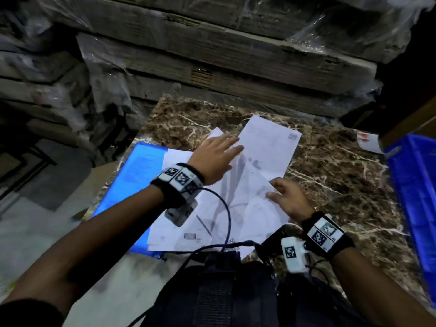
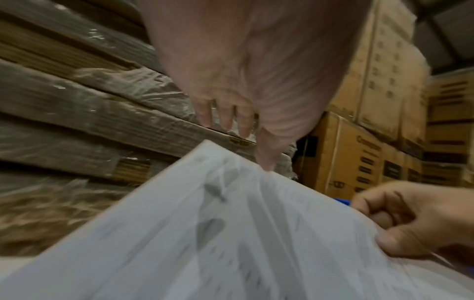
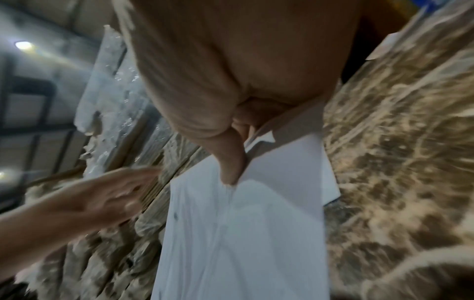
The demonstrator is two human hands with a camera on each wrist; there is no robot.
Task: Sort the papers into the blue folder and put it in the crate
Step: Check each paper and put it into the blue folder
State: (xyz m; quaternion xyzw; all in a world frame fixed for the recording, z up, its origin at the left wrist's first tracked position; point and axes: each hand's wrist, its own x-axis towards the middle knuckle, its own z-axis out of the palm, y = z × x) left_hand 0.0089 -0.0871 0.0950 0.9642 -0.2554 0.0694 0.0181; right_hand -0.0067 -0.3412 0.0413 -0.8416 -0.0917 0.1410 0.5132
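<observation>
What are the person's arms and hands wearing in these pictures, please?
Both forearms are bare, as are the left hand and right hand. Each wrist carries a black band with white square tags printed in black pixel patterns. A small pale camera hangs under each wrist; the right one bears a black-and-white marker. A dark cable loops from the left band toward the body.

White papers (image 1: 238, 197), blue folder (image 1: 132, 175), brown-veined marble table (image 1: 342, 166).

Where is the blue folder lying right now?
In the head view, the flat blue plastic folder lies open at the left edge of the brown marble table, partly under the loose white papers, beside the left hand.
</observation>
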